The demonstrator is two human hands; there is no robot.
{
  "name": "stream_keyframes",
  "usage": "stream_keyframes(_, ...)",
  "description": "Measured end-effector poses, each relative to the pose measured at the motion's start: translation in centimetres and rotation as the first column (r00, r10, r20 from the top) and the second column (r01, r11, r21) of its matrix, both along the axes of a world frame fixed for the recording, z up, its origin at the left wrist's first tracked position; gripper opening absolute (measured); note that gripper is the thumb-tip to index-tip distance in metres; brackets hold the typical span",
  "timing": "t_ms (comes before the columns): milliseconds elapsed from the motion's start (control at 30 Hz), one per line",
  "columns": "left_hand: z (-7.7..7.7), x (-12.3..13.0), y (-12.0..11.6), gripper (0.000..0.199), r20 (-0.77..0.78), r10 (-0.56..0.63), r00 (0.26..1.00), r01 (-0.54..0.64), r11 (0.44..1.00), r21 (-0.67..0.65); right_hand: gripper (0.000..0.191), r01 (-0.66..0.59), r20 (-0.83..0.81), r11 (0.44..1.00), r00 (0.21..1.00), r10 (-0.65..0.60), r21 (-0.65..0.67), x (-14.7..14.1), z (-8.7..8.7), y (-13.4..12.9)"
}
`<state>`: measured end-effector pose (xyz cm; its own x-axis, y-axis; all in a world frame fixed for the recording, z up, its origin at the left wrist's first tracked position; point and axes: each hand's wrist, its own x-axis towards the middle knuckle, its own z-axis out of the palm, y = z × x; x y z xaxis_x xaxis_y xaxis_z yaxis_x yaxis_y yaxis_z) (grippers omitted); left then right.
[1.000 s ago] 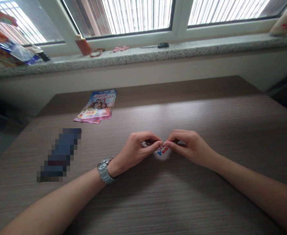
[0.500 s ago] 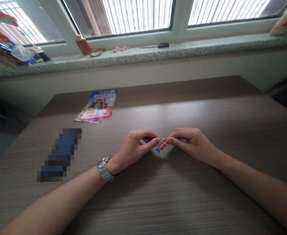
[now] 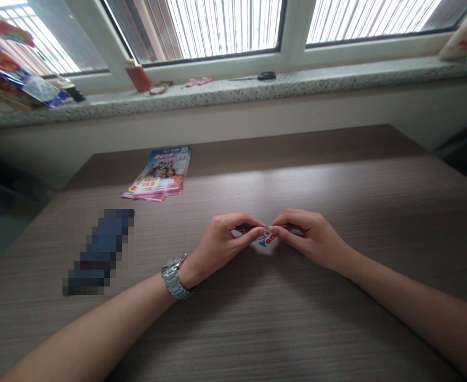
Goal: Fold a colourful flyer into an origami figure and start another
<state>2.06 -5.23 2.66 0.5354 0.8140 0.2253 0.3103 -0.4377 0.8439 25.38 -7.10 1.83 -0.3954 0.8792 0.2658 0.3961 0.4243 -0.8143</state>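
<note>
Head view. My left hand (image 3: 227, 233) and right hand (image 3: 313, 233) meet mid-table, fingertips nearly touching. Each pinches a small printed paper (image 3: 262, 242) between thumb and forefinger, thumbs on the near side. The paper sits between the two hands, a pointed lower part showing with red and blue print; the rest is hidden by my fingers. Whether its tip touches the table (image 3: 257, 329) I cannot tell.

Grip so close together, I judge, because the piece is small and both thumbs need to control the same short stretch. Wrists set wide, forearms angled in from either side, which likely steadies the fingers and leaves the print visible to me. Metal watch (image 3: 174, 277) on the left wrist, behind the grip.

Stack of leaflets (image 3: 162, 175) at the far left, edges slightly fanned; probably there to be within reach yet out of the way of my elbows. Blurred-out dark object (image 3: 100, 252) nearer, outside my left forearm. On the stone sill (image 3: 225, 95): a black-handled tool (image 3: 266, 76), blade leftward, beyond the table's far edge.
</note>
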Motion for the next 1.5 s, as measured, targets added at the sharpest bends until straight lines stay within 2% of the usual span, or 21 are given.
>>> stream_keyframes(167, -0.3, -0.1, 0.3, 0.019, 0.029, 0.023, 0.999, -0.022, 0.999, -0.029, 0.016, 0.042, 0.011, 0.999, 0.999, -0.042, -0.006, 0.4, -0.2, 0.2)
stream_keyframes(433, 0.0, -0.4, 0.2, 0.015, -0.026, 0.052, 0.998, -0.050, 0.998, 0.047, 0.017, -0.001, -0.008, 1.000, 1.000, 0.001, 0.012, 0.4, -0.1, 0.2)
stream_keyframes(767, 0.0, -0.5, 0.5, 0.016, 0.006, 0.093, 0.996, -0.093, 0.995, -0.030, 0.018, 0.042, -0.007, 0.999, 0.999, -0.042, 0.008, 1.0, -0.3, 0.6)
stream_keyframes(900, 0.0, -0.5, 0.6, 0.015, -0.030, 0.104, 0.994, -0.104, 0.995, 0.008, 0.017, 0.035, 0.001, 0.999, 0.999, -0.035, 0.003, 1.1, -0.2, 0.6)
stream_keyframes(1067, 0.0, -0.7, 0.8, 0.016, -0.060, 0.106, 0.993, -0.105, 0.994, 0.022, 0.019, 0.030, 0.007, 0.999, 1.000, -0.030, -0.015, 1.0, -0.2, 0.6)
stream_keyframes(1233, -0.3, -0.7, 0.9, 0.015, -0.018, 0.115, 0.993, -0.116, 0.993, -0.011, 0.021, 0.066, 0.011, 0.997, 0.998, -0.066, -0.049, 1.1, -0.3, 0.7)
stream_keyframes(1500, 0.1, -0.8, 0.8, 0.020, -0.056, 0.093, 0.994, -0.094, 0.995, -0.014, 0.024, 0.078, 0.020, 0.992, 0.997, -0.077, -0.098, 1.1, -0.5, 0.7)
